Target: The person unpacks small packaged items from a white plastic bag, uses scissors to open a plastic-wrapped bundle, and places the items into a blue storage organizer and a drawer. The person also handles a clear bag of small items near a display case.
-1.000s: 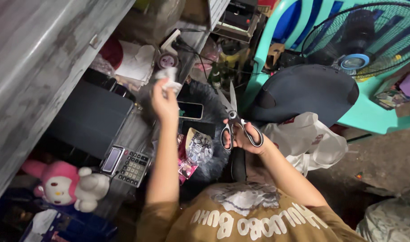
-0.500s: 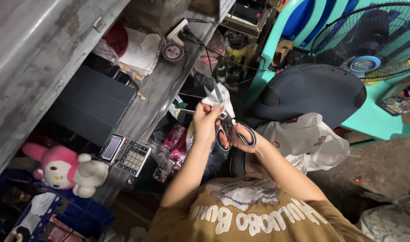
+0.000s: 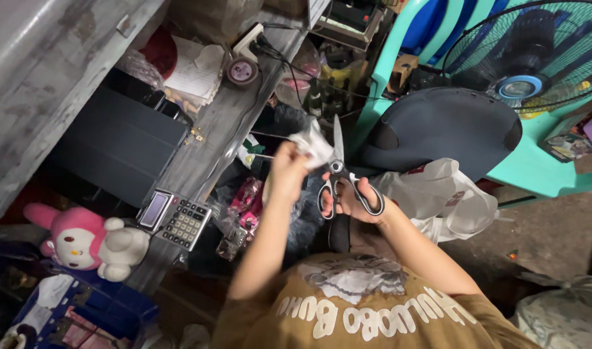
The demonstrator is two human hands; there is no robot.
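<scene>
Shoulders in a tan printed shirt fill the bottom of the view, with both bare arms reaching forward. Just beyond, the right hand (image 3: pixel 355 200) grips a pair of black-handled scissors (image 3: pixel 340 174), fingers through the loops, blades pointing up and away and close together. The left hand (image 3: pixel 289 169), close beside it, is pinched shut on a small crumpled white piece of plastic (image 3: pixel 313 146), held right against the scissor blades near the pivot. To the left, on a long grey bench (image 3: pixel 205 161), a calculator (image 3: pixel 175 219) lies near the edge, and a pink and white plush toy (image 3: pixel 89 242) sits lower down. To the right, a white plastic bag (image 3: pixel 441 194) rests by a dark chair back (image 3: pixel 441 129). Farthest off stand a teal plastic chair (image 3: pixel 535 168) and an electric fan (image 3: pixel 528 58).
</scene>
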